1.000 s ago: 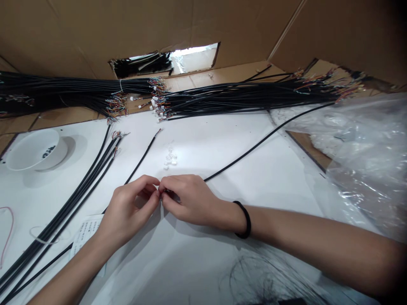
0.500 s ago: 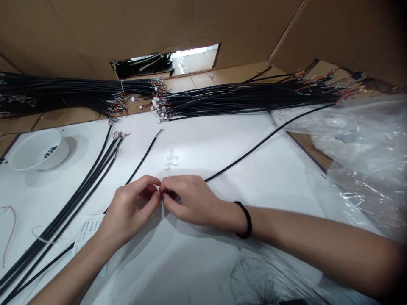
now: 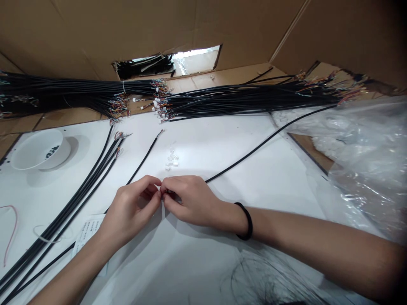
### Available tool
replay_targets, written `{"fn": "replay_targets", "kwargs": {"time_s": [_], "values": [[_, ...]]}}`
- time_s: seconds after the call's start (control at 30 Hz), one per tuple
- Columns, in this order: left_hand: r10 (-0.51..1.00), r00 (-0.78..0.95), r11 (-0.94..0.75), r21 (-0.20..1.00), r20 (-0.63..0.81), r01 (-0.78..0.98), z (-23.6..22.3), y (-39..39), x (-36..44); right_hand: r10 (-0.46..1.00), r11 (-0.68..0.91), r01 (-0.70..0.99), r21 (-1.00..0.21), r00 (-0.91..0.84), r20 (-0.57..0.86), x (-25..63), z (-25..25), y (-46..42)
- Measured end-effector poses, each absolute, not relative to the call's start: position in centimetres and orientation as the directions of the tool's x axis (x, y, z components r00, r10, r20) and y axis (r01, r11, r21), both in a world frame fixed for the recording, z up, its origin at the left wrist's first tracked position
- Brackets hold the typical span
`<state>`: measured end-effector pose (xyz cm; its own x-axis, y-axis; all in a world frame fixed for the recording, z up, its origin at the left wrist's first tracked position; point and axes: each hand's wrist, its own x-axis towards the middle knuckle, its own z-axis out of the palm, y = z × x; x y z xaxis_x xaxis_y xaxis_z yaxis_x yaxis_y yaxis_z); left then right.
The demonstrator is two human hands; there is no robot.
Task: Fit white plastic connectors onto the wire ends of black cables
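Note:
My right hand (image 3: 189, 199), a dark band at its wrist, is closed around the end of a black cable (image 3: 248, 156) that runs out from behind it to the upper right. Thin wires show faintly between its thumb and fingers. Touching it fingertip to fingertip, my left hand (image 3: 133, 207) is pinched closed on something too small and hidden to name. Just beyond the hands lies a small group of white plastic connectors (image 3: 172, 161). Another black cable (image 3: 144, 156) with a stripped end passes behind my left hand.
Several black cables (image 3: 70, 199) lie at left near a white bowl (image 3: 30, 154) with small dark pieces. Cable bundles (image 3: 222, 101) line the back before a cardboard wall (image 3: 248, 34). Clear plastic bags (image 3: 375, 156) are at right. A printed paper label (image 3: 87, 231) sits by my left forearm.
Both hands keep the same pinched pose, fingertips together. The whole view has shifted very slightly; nothing else visibly differs.

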<state>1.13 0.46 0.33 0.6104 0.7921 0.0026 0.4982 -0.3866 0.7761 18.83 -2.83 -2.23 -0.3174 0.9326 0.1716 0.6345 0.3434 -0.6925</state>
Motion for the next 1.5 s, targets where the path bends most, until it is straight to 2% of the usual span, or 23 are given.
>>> {"fn": "replay_targets", "kwargs": {"time_s": [1.5], "values": [[0.795, 0.606, -0.400, 0.744, -0.008, 0.535, 0.30, 0.31, 1.09, 0.931, 0.344, 0.637, -0.690, -0.326, 0.164, 18.83, -2.13, -2.75]]}}
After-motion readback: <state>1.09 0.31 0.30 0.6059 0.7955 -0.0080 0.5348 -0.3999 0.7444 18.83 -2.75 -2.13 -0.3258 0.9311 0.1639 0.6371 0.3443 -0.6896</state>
